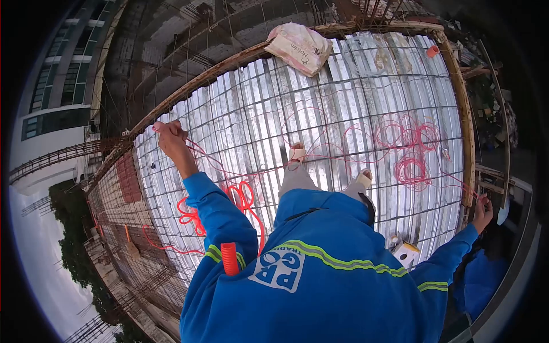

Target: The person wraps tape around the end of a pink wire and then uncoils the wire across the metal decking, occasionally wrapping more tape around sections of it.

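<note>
At the left, my left hand (171, 142) is raised with its fingers closed on a thin pink wire (214, 163). The wire runs down across the ribbed metal decking (229, 108) toward my feet. My right hand (483, 212), far right by the wooden edge, pinches another stretch of pink wire (457, 182). Between the hands, nearer the right one, loose pink coils (410, 171) lie on the rebar grid (343, 123). Thicker red tubing (243, 197) loops beside my left sleeve, and a short red corrugated tube (229, 258) shows against my jacket.
A cement bag (300, 48) lies at the decking's far edge. Wooden formwork (466, 114) borders the right side. A red pipe piece (433, 51) sits in the far right corner. A white and yellow box (406, 254) is near my right arm. Rebar (63, 153) projects at the left.
</note>
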